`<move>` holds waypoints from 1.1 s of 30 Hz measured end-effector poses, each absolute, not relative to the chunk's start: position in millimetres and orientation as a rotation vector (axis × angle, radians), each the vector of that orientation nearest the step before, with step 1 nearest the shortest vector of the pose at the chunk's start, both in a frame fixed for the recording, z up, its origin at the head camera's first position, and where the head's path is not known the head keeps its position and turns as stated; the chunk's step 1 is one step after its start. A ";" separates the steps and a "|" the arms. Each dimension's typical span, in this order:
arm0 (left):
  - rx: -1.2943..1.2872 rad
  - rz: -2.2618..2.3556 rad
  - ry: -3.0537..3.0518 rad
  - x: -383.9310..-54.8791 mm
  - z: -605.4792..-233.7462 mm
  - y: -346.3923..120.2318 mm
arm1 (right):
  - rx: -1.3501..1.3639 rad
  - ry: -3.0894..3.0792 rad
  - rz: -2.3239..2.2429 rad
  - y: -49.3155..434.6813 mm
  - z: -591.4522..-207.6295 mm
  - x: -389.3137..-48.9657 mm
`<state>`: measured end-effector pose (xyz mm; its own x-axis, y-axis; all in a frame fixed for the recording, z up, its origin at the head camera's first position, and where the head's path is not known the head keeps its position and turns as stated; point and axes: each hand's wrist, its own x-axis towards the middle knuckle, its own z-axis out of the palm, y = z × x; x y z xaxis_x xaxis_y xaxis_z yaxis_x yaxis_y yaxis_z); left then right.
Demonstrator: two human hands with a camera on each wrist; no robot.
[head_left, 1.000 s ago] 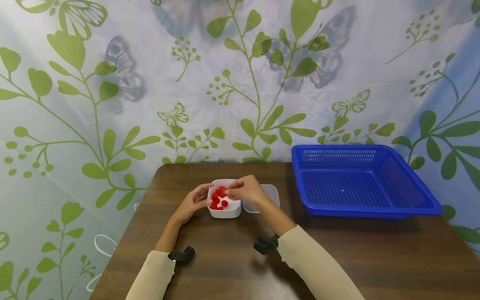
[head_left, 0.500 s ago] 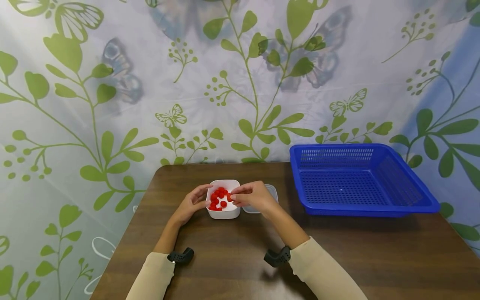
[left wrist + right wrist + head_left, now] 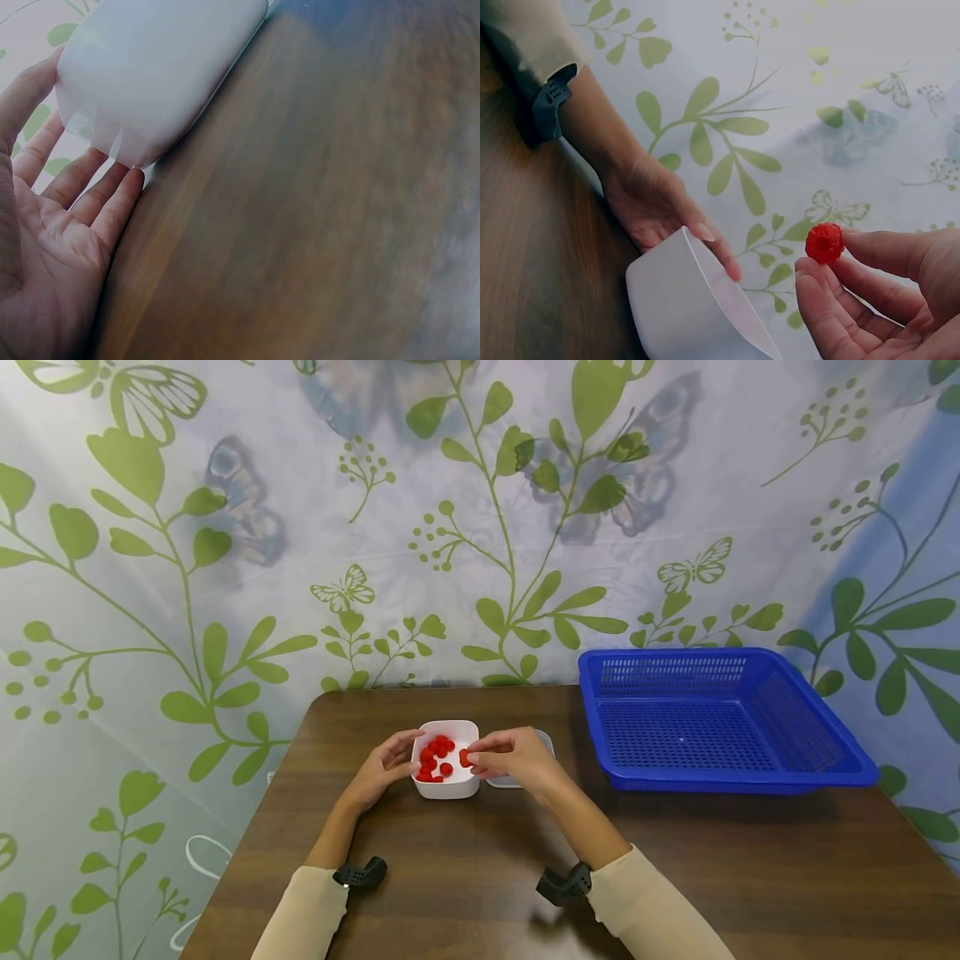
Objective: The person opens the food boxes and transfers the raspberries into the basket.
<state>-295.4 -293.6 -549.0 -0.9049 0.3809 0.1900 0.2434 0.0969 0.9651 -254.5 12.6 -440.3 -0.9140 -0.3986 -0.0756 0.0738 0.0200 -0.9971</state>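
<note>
A red raspberry is pinched between the thumb and fingertips of my right hand, at the right rim of a white container. The raspberry's hollow end shows in the right wrist view. Several more raspberries lie in the container, mostly on its left side. My left hand rests its thumb and extended fingertips against the container's left side; in the left wrist view its palm stands apart from the white wall.
A clear lid lies right of the container, partly covered by my right hand. Farther right stands a large blue perforated basket on the brown wooden table. A leaf-patterned curtain hangs behind the table.
My right hand has moved from over the container to the right, bringing the pinched raspberry from inside it to the right rim. The left hand has stayed in place.
</note>
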 end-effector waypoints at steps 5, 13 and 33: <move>0.637 1.943 2.245 -294.6 -549.0 -293.4 | -0.303 1.997 -1.949 17.7 -437.0 -254.2; 0.654 1.952 2.234 -295.0 -547.9 -292.4 | -0.267 2.025 -1.970 27.5 -430.8 -257.5; 0.678 1.917 2.269 -297.2 -549.4 -295.8 | -0.282 1.982 -2.111 48.0 -410.8 -258.5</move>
